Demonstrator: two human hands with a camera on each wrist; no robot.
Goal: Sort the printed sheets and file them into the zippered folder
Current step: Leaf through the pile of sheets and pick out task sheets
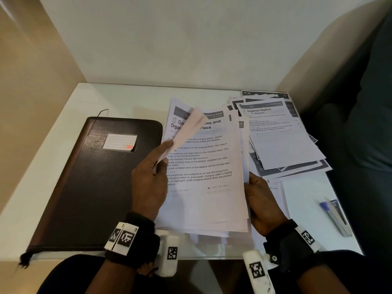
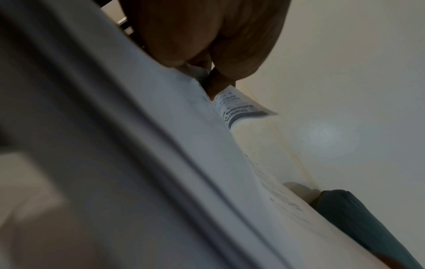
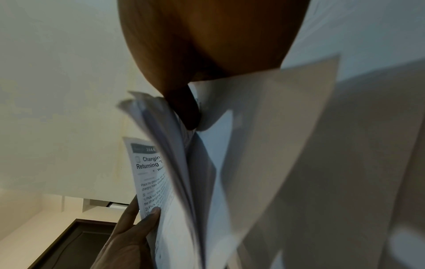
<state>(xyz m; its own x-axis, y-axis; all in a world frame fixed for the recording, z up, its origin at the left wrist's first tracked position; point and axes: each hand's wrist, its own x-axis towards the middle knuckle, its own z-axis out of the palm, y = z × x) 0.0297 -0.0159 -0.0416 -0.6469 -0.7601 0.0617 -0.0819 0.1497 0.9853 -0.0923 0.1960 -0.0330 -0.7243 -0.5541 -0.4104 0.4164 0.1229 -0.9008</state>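
Observation:
I hold a stack of printed sheets (image 1: pixel 203 177) above the middle of the white table (image 1: pixel 127 98). My left hand (image 1: pixel 150 181) pinches the left edge of a top sheet (image 1: pixel 186 128) and has it curled up and over, blurred. My right hand (image 1: pixel 261 200) grips the stack's right edge, thumb on top. The dark zippered folder (image 1: pixel 95 177) lies closed on the table's left, with a lined label (image 1: pixel 119 142) on its cover. In the right wrist view the sheets (image 3: pixel 179 163) fan apart beside my thumb (image 3: pixel 186 109). The left wrist view shows my fingers (image 2: pixel 220 83) on a curled printed page (image 2: pixel 239 109).
A loose pile of printed sheets (image 1: pixel 280 136) is spread over the table's back right, one headed "Organize Napkins". A blue-capped pen (image 1: pixel 333 217) lies near the right front edge. Walls close in at the back and left; a dark teal cushion (image 1: pixel 371 102) is at the right.

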